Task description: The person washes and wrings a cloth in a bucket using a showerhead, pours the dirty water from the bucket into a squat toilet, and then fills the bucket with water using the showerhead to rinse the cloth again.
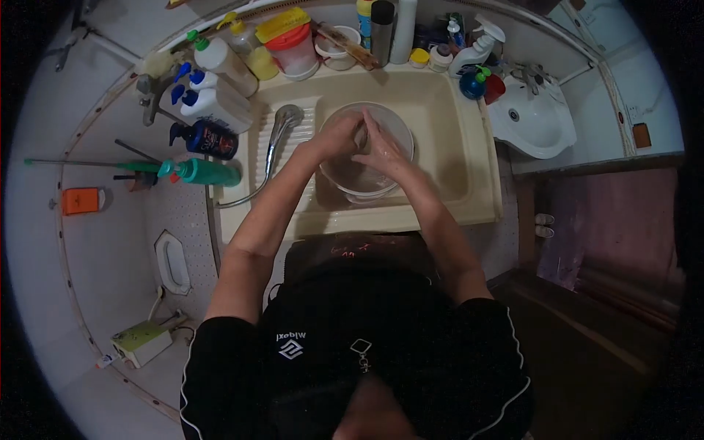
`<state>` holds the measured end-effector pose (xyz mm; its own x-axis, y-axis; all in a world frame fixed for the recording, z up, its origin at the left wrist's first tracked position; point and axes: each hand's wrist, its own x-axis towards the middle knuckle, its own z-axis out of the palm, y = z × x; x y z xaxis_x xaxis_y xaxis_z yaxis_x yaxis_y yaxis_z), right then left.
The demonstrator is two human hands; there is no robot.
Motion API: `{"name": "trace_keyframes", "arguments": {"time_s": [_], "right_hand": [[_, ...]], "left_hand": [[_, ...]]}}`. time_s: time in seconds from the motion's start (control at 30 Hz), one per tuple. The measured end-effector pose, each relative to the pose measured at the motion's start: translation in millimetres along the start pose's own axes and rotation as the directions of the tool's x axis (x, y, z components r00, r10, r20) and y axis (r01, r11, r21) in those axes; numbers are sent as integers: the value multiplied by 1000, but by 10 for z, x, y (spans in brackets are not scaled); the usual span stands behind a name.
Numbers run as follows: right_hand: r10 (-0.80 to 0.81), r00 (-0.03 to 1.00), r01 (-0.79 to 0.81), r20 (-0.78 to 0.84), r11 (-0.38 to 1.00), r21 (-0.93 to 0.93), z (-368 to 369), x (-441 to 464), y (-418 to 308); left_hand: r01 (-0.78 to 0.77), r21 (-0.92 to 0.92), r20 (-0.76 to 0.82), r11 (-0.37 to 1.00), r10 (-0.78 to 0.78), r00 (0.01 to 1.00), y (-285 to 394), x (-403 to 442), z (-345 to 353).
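A round, pale, translucent basin [405, 128] stands in the cream sink [444, 139]. Both my hands are over its inside, close together with fingertips meeting near its far side. My left hand [340, 138] has its fingers curled inward. A small greyish patch shows by those fingers, but I cannot make out what it is. My right hand [383, 152] holds its fingers straight and its thumb apart, facing the left one. The shower head [289, 116] lies on the ribbed drainboard [301, 136] left of the basin, its hose trailing toward the front edge.
Pump bottles [220, 103] crowd the left corner. A red-lidded tub [293, 51], a white bucket [337, 51] and a spray bottle [478, 48] line the back ledge. To the right is a white washbasin [539, 121]. A squat toilet [172, 262] lies at the lower left.
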<state>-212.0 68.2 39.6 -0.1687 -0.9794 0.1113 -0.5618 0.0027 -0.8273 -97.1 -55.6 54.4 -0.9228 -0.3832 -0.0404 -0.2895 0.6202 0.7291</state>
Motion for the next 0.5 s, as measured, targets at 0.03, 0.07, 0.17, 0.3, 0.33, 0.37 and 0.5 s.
{"name": "trace_keyframes", "arguments": {"time_s": [0.03, 0.07, 0.17, 0.3, 0.33, 0.37, 0.5], "right_hand": [[-5, 1000, 5, 12, 1000, -1, -31, 61, -27], [53, 994, -50, 99, 998, -26, -65, 131, -34], [3, 987, 19, 159, 990, -137, -169, 244, -79], [-228, 972, 198, -60, 927, -319, -254, 331, -215], [-234, 971, 210, -37, 921, -329, -316, 331, -352], [-238, 969, 195, -66, 902, -384, -387, 285, -550], [-293, 951, 191, -104, 815, -547, -497, -39, -862]], "left_hand": [[-67, -92, -33, 994, 64, 997, -50, -16, 28], [-60, -94, -45, 994, 56, 997, -54, -63, 8], [68, -568, 11, 820, -75, 997, -84, -263, -37], [153, -983, 180, -102, -711, 680, -557, -449, 356], [191, -882, 416, -431, -521, 745, -542, -463, 480], [262, -674, 563, -691, -250, 788, -495, -450, 572], [94, -688, 442, -720, -313, 841, 107, -142, 734]]}}
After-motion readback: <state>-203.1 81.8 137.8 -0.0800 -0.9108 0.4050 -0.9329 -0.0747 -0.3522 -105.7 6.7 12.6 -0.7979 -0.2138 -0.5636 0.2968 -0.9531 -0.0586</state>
